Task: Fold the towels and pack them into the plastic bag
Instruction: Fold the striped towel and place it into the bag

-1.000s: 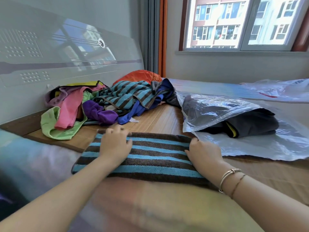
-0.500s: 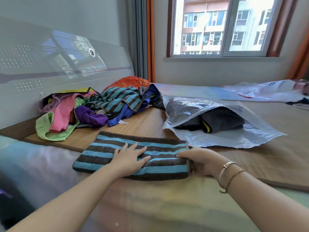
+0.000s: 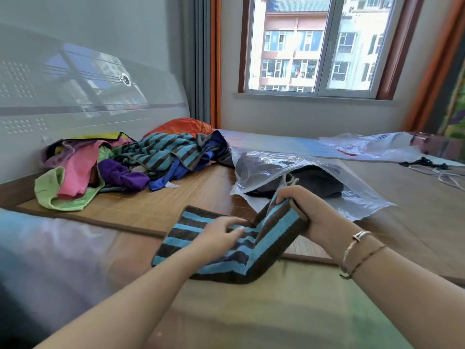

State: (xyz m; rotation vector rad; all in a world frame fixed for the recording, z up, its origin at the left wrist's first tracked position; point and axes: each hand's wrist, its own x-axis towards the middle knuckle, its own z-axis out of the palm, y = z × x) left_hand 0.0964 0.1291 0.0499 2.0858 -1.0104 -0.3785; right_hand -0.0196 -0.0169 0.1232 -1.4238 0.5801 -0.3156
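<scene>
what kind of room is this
Most likely a home bedroom: a bed with a padded headboard and a bamboo mat, a window facing apartment blocks, and a heap of loose towels beside a plastic bag.

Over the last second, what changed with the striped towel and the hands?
The right hand took hold of the striped towel's right end and lifted it, folding it leftward. The left hand stayed pressing the towel's middle. The plastic bag and towel pile stayed put.
</scene>
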